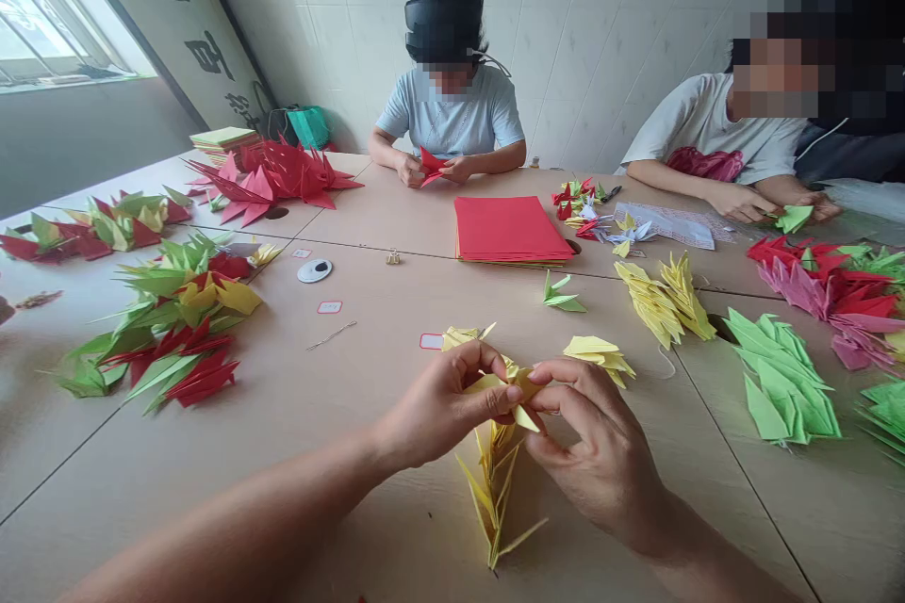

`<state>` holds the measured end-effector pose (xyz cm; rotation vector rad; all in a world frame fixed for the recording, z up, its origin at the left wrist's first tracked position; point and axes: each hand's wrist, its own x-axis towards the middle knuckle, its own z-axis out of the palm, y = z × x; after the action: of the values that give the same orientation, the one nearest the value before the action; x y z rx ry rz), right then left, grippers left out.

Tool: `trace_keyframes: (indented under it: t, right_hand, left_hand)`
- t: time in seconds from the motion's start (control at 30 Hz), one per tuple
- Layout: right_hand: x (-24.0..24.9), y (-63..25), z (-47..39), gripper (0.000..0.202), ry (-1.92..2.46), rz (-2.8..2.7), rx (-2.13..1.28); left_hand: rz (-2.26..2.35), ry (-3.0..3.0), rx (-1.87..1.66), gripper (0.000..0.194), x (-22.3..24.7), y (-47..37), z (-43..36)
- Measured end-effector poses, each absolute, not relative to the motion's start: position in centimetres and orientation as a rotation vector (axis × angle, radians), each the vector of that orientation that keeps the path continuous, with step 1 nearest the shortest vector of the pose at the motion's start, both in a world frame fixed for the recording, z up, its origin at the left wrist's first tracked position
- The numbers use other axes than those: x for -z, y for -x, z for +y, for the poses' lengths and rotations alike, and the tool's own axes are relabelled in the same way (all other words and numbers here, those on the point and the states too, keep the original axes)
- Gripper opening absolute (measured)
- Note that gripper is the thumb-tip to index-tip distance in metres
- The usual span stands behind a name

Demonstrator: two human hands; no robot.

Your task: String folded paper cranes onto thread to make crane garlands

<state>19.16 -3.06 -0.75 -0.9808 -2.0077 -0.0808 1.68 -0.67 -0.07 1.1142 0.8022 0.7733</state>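
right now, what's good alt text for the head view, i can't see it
The left hand and right hand hold folded yellow paper above a table. Across it, one person holds red paper beyond a red stack; another, at right, holds green paper. Folded pieces in green, red, pink and yellow lie around.

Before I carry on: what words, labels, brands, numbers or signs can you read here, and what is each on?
None can be quoted with confidence.
Wall panel, upper left: large dark characters, slanted and partly cut off; not surely readable.
Far red-bordered label: too small to read.
Middle red-bordered label: marks too small to read.
Near red-bordered label: nothing legible.
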Motion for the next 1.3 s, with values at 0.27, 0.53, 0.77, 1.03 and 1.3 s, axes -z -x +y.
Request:
trace_keyframes:
  t: [0.27, 0.53, 0.77, 1.03, 1.3]
  right_hand:
    - [1.1, -19.4, -2.9, 0.016, 1.013, -1.994, -0.020]
    - [1.1, -19.6, -3.1, 0.016, 0.996, -1.999, -0.064]
    - [0.4, -20.6, -2.6, 0.014, 0.983, -2.000, -0.428]
    - [0.1, -21.4, -1.9, 0.015, 0.893, -2.153, -0.415]
    - [0.0, -21.5, -1.9, 0.013, 0.883, -2.222, -0.342]
  left_hand:
    - [0.904, -1.268, -0.711, 0.026, 0.1, -1.5, -0.7]
    - [0.932, -1.300, -0.690, 0.025, 0.0, -1.5, -0.7]
    - [0.789, -1.336, -0.598, 0.025, -0.5, -0.8, -0.1]
    - [0.747, -1.324, -0.509, 0.028, -0.9, -0.5, 0.2]
    - [0.740, -1.294, -0.503, 0.028, -0.9, -0.6, 0.0]
